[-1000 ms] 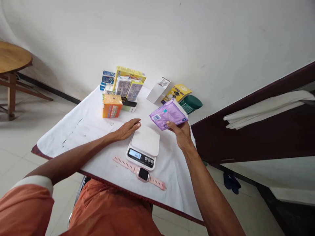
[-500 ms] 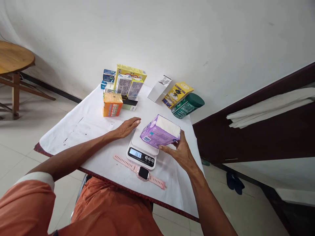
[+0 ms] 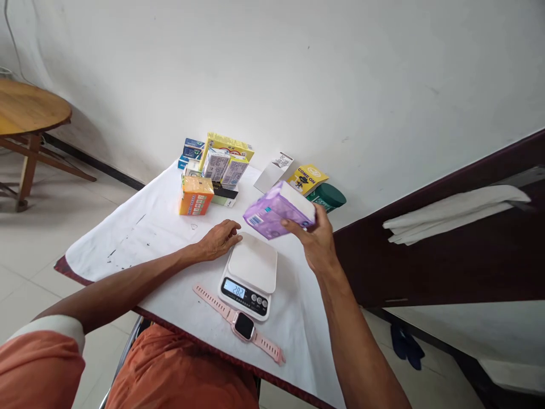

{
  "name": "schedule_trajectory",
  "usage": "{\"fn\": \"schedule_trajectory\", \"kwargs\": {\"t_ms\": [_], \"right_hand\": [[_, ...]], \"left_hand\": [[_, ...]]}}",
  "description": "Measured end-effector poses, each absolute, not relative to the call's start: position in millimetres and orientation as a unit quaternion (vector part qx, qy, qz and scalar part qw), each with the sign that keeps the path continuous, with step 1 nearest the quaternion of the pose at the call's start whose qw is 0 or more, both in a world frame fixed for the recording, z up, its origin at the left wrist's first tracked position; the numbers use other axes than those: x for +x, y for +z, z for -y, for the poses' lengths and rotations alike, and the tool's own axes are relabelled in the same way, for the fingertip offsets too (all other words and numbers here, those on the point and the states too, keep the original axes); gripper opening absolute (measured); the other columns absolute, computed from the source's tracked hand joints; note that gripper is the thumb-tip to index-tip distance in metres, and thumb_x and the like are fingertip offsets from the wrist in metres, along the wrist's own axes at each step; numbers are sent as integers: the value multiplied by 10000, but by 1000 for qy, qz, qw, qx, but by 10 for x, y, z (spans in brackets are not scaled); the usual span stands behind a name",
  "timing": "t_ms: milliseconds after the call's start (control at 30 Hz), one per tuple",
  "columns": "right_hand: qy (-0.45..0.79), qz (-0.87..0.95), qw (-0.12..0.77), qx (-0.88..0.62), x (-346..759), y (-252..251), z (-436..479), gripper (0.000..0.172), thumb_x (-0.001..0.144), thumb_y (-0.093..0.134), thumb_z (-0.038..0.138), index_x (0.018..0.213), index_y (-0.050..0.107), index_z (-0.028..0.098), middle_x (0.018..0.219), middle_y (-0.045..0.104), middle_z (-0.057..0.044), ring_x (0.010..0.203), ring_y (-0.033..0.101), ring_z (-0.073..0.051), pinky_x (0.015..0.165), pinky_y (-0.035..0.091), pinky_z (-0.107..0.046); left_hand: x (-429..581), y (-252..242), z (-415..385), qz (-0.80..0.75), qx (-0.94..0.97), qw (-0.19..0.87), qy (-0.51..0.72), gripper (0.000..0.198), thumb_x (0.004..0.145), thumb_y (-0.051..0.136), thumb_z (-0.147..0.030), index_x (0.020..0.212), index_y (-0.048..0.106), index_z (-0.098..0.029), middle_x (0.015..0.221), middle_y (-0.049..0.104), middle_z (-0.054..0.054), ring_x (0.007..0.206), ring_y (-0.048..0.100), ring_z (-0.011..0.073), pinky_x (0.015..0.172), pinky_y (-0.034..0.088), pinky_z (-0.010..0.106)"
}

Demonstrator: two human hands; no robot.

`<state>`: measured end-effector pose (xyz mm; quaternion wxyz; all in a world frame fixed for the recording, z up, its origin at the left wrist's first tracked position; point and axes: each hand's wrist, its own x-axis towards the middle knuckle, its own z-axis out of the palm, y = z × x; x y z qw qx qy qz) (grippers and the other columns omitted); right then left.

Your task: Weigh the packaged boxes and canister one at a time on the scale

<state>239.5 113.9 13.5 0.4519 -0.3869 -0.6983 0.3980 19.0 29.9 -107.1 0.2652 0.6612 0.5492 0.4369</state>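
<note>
My right hand (image 3: 315,243) grips a purple soft pack (image 3: 277,209) and holds it in the air above the far edge of a white kitchen scale (image 3: 250,274). The scale's platform is bare and its display shows digits. My left hand (image 3: 218,238) lies flat on the white tablecloth (image 3: 145,227), fingers stretched out, fingertips touching the scale's left far corner. A pink smartwatch (image 3: 240,322) lies flat in front of the scale, near the table's front edge.
At the back of the table stand an orange box (image 3: 195,195), a yellow box (image 3: 229,145) and several small cartons. A white card (image 3: 273,171), a yellow packet (image 3: 307,178) and a green tub (image 3: 328,196) lie to the right. A round wooden table (image 3: 29,113) stands far left; dark furniture (image 3: 447,250) on the right.
Half a second ago the purple pack rested on the scale under my right hand; now it is lifted off and the display reading has changed. My left hand has stayed in place.
</note>
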Motion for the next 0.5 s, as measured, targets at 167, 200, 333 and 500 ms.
{"fn": "schedule_trajectory", "kwargs": {"t_ms": [167,200,333,500], "right_hand": [[463,717,408,-325,1729,-9,-1530,647,584,944,423,1090,576,256,1067,693,-19,1000,653,-223,849,575,-349],[472,725,387,-320,1633,-62,-1580,654,570,946,427,1078,574,252,1043,690,-10,982,647,-215,832,571,-336],[499,754,308,-298,1412,-259,-1670,651,574,942,413,1088,577,249,1047,673,1,1006,638,-213,795,569,-315],[515,759,283,-283,1405,-344,-1673,640,640,929,377,1180,601,270,1176,691,-21,1134,646,-249,903,587,-381]], "left_hand": [[212,-1065,-251,-565,673,230,418,291,1015,485,-428,1163,566,-190,940,643,55,836,639,223,832,533,392],[225,-1053,-240,-574,666,230,417,288,1023,473,-441,1151,555,-196,920,638,45,818,636,223,822,528,391],[270,-1015,-214,-589,655,235,411,247,1033,453,-454,1057,537,-223,847,624,19,786,633,225,806,510,384],[261,-1006,-230,-590,643,246,421,251,1042,434,-463,989,528,-237,867,649,26,773,626,216,782,504,375]]}}
